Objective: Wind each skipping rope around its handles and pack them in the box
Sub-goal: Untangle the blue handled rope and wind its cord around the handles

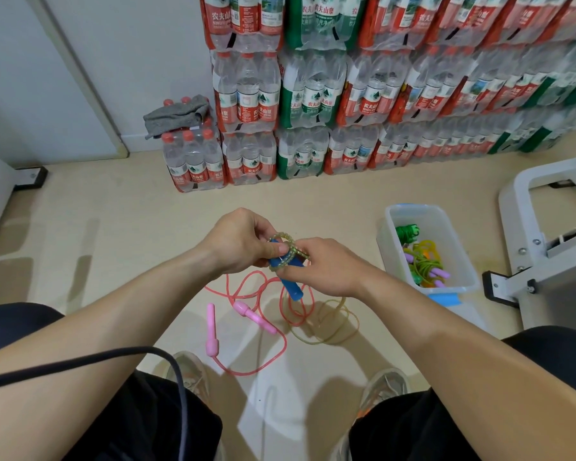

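Beige floor (pixel 130 227) runs back to a white wall, where shrink-wrapped packs of water bottles (pixel 313 94) are stacked several layers high; a grey cloth (pixel 177 114) lies crumpled on top of the low pack at the left end. A person sits looking down between their knees, both forearms reaching forward and both shoes (pixel 188 371) planted on the floor below. The left hand (pixel 243 242) pinches the upper end of a pair of blue handles (pixel 291 287), its thumb pressing a few turns of yellow-green rope (pixel 286 242) against them. The right hand (pixel 326 267) is curled round the same bundle from the other side, its fingers closed over the handles and the wound turns, while the lower blue ends stick out beneath it. The unwound part of that rope hangs down and lies in loose loops on the floor just under the hands. Beside those loops, and crossing them in places, a pink rope (pixel 246 287) sprawls untidily with its two pink handles (pixel 211 327) lying near each other. To the right stands a clear plastic box (pixel 384 247), open at the top, holding wound ropes in green, yellow and orange, some with purple handles (pixel 441 272). A white metal frame (pixel 526 201) stands just beyond the box. A black cable (pixel 80 361) crosses the left forearm and drops toward the lap.
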A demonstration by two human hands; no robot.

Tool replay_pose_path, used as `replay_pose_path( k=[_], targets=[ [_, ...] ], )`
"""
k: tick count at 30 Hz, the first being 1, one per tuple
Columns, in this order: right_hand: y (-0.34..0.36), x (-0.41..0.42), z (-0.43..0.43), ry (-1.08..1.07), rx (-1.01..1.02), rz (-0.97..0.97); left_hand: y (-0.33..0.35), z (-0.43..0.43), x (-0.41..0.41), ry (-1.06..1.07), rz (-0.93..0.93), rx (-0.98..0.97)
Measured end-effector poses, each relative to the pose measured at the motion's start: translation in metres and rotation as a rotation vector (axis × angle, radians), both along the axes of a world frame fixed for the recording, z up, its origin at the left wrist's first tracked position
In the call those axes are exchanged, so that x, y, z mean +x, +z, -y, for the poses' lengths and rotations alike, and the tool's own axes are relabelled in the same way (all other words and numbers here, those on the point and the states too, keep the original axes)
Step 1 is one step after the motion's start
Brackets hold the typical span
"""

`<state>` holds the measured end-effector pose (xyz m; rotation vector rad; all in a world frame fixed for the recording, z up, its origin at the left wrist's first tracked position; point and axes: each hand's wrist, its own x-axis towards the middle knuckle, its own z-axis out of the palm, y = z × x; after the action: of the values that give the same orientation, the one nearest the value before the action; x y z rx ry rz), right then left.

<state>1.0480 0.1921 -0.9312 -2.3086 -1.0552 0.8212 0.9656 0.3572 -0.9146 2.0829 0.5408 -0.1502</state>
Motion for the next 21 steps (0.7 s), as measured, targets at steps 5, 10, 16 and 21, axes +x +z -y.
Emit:
replay_pose_path(
  k=[5,10,16,21],
  targets=[
    [0.009,0.008,0.0,-0.082,-0.006,0.162,-0.008,0.001,0.0,0.021,-0.025,0.116],
    [0.019,0.011,-0.002,-0.15,0.022,-0.031,-0.01,0.006,0.001,0.077,0.006,0.128],
    [0.026,0.012,0.0,-0.196,0.025,-0.214,-0.009,0.005,0.0,0.145,-0.039,0.015],
    [0.029,0.016,0.005,-0.209,0.037,-0.547,-0.01,0.007,0.001,0.103,-0.073,0.056]
  ],
)
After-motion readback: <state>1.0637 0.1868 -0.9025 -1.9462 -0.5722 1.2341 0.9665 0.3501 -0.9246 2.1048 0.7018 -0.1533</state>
